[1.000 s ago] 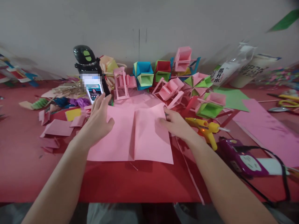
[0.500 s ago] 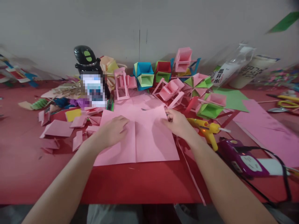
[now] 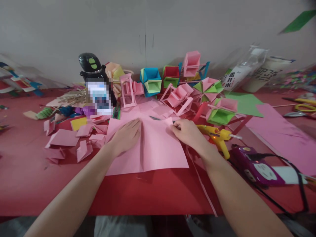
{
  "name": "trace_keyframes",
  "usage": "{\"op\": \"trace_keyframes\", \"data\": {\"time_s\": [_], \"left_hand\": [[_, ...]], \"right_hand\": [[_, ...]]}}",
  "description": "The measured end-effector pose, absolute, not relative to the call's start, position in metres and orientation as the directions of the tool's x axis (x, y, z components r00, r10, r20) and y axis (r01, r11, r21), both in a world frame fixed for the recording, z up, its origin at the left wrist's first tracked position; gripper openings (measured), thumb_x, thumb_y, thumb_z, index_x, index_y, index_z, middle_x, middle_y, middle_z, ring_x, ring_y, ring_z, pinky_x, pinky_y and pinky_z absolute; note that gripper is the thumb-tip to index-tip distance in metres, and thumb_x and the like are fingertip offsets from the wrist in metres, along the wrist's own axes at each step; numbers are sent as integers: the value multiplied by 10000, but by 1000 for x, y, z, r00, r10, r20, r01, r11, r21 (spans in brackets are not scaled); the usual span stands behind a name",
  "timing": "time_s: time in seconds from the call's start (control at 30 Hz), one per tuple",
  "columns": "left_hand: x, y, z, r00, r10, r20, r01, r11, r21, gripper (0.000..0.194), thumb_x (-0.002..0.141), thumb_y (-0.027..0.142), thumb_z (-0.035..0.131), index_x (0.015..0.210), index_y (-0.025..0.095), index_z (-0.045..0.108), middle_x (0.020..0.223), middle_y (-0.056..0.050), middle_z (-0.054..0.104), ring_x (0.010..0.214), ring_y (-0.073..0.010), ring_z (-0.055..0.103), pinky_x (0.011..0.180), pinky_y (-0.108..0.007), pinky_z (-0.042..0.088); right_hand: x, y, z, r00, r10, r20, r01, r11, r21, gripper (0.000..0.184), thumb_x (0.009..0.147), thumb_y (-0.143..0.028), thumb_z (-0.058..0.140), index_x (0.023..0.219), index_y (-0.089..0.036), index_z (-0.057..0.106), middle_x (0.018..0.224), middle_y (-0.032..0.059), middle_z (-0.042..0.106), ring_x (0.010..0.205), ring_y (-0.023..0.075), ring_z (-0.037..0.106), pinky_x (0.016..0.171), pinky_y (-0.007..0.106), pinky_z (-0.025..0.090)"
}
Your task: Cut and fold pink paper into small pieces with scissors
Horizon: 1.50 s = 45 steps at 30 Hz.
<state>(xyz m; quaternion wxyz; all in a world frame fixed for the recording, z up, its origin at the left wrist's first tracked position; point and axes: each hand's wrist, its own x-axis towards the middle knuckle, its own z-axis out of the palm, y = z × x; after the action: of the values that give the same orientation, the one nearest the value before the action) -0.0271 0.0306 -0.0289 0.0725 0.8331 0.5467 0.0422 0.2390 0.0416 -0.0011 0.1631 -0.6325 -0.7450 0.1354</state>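
A pink sheet of paper [image 3: 163, 148] lies in front of me with a crease down its middle, and its right half lifts slightly off the table. My left hand [image 3: 127, 136] rests flat on the left half, fingers stretched toward the crease. At the upper right corner, my right hand [image 3: 184, 130] is closed, thumb and fingers pinching the paper's edge. A dark pointed blade [image 3: 154, 118] shows behind the sheet's top edge; the rest of it is hidden.
Folded paper models [image 3: 151, 82] line the back. Pink folded pieces [image 3: 65, 137] lie left, near a phone [image 3: 100, 98] on a black stand. A yellow glue gun [image 3: 219, 136], a purple device [image 3: 256, 168] with a black cable, and scissors [image 3: 302, 108] are on the right.
My left hand has slid right to the crease and flattened out. My right hand's fingers have closed more on the corner, and the right half of the sheet has risen at the crease.
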Motion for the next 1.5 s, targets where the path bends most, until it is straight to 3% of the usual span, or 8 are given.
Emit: {"op": "trace_keyframes", "data": {"time_s": [0.2, 0.47, 0.67, 0.8, 1.07, 1.23, 1.37, 1.5], "left_hand": [[-31, 35, -31, 423, 906, -10, 894, -415, 171, 617, 1004, 298, 220, 1544, 36, 364, 1649, -137, 304, 1534, -218, 276, 1271, -393, 209], [-30, 30, -29, 419, 908, 19, 891, -416, 182, 585, 1035, 292, 226, 1553, 49, 349, 1655, -149, 289, 1543, -223, 248, 1274, -400, 189], [-33, 30, -20, 379, 925, 32, 904, -378, 200, 560, 1030, 306, 245, 1534, 99, 378, 1656, -146, 280, 1539, -252, 257, 1252, -479, 241], [-36, 19, -12, 386, 917, -104, 907, -355, 228, 634, 1009, 411, 333, 1553, 86, 340, 1646, -165, 291, 1532, -280, 271, 1253, -481, 244], [-29, 9, -17, 418, 904, -86, 899, -398, 185, 573, 1009, 307, 309, 1528, 69, 360, 1646, -177, 309, 1533, -295, 275, 1254, -482, 247], [-23, 13, -24, 435, 900, 22, 892, -434, 129, 500, 1013, 254, 281, 1460, 88, 434, 1572, -186, 425, 1470, -309, 384, 1212, -485, 319], [-16, 14, -20, 342, 935, 96, 927, -353, 130, 410, 1023, 296, 306, 1319, 169, 560, 1424, -147, 562, 1305, -307, 546, 1114, -489, 429], [-12, 17, -21, 307, 945, 116, 931, -323, 171, 406, 997, 284, 354, 1299, 113, 566, 1512, -195, 480, 1412, -324, 446, 1169, -491, 370]], "right_hand": [[242, 41, 0, -147, 989, 27, 923, 147, -357, 236, 833, -174, 557, 604, -207, 510, 668, 47, 619, 619, 173, 518, 601, 305, 315], [243, 36, 14, -202, 976, -79, 656, 75, -751, 380, 847, -486, 651, 623, -186, 582, 537, -7, 553, 504, 116, 459, 521, 263, 316], [242, 41, 5, -162, 984, -79, 486, 10, -874, 177, 846, -330, 615, 741, -189, 602, 618, 8, 638, 522, 140, 555, 526, 263, 389], [237, 45, -5, -8, 985, 173, 540, 150, -828, 110, 845, -289, 585, 791, -193, 587, 703, 35, 688, 629, 176, 619, 631, 295, 439], [235, 49, -17, 75, 931, 357, 595, 245, -765, 131, 886, -315, 563, 860, -195, 610, 706, 47, 703, 654, 194, 644, 680, 305, 450], [239, 53, -17, 83, 957, 278, 552, 188, -813, 265, 864, -400, 627, 974, -160, 657, 850, 98, 750, 770, 233, 699, 738, 344, 499], [241, 54, -18, 65, 970, 232, 543, 161, -824, 222, 844, -275, 626, 1022, -146, 661, 932, 121, 765, 868, 245, 725, 808, 359, 525], [241, 53, -20, 54, 973, 226, 600, 149, -786, 255, 834, -228, 618, 1072, -143, 654, 980, 138, 761, 921, 258, 727, 828, 365, 528]]}}
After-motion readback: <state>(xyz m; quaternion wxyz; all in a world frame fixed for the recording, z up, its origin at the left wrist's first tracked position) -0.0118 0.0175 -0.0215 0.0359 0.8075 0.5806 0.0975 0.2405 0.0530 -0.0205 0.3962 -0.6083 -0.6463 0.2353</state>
